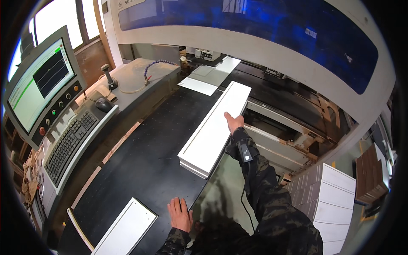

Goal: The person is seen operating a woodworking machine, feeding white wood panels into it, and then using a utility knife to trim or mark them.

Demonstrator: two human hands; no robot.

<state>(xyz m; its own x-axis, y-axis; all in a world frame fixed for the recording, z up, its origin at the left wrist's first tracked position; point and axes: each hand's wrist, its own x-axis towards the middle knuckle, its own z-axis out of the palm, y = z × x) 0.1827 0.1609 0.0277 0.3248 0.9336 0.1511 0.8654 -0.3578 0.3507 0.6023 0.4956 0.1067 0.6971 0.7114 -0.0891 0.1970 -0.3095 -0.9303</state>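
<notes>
Right hand (233,122) flat on white panel stack (214,129) — left hand (179,214) apart.

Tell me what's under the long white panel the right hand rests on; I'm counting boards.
Under the top panel a second white board edge shows at the near end, both lying on the black table. The right hand rests on top. Anything deeper is covered.

One head-worn fisheye view looks steeply down – close over the black machine table (144,165).

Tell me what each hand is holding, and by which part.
Neither grips anything. The right hand lies flat on the long white panel's right edge; the left hand rests flat on the black table.
</notes>
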